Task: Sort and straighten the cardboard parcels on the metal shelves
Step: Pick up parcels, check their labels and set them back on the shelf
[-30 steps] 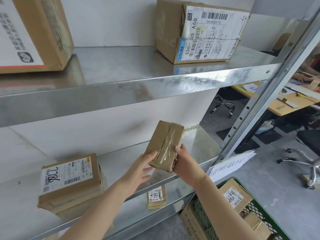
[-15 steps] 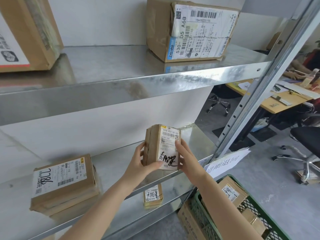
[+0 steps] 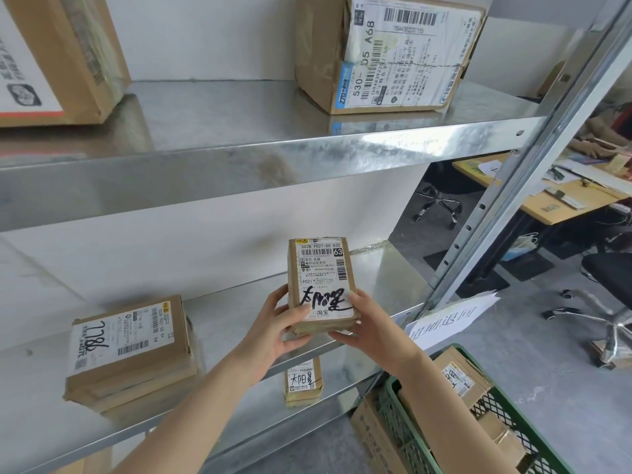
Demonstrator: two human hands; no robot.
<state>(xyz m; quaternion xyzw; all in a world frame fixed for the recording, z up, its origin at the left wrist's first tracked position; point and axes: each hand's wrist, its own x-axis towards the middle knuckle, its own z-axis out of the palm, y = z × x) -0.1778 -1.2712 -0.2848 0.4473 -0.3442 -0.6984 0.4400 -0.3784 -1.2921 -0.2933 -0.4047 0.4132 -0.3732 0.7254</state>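
Both hands are on one small taped parcel [image 3: 321, 282]. The left hand [image 3: 273, 331] curls round its lower left edge with the thumb across the front. The right hand [image 3: 371, 328] cups the lower right corner, thumb lying along the side of the label. Neither hand is slack, and together they carry the whole weight.

The parcel stands on end in the air, above the front lip of the middle shelf [image 3: 239, 313] and not resting on it. Its printed label is turned square to the person's face, with the handwritten scrawl at the bottom. My guess is that it is held this way so the code can be read before a spot is picked. Gripping low down keeps the fingers off the print.

Further left on that shelf a flat parcel [image 3: 126, 340] lies label up on what looks like a second one, sitting a little askew. On the upper shelf [image 3: 222, 107] a big labelled carton [image 3: 393, 53] sits at an angle to the edge, and another large box [image 3: 58, 53] is at the far left. One shelf down stands a small parcel [image 3: 303, 379] with similar handwriting, which may be why the held one is being checked.

To the right, by the floor, a green crate [image 3: 506, 415] holds more parcels. A paper sign [image 3: 451, 318] hangs at the shelf corner.
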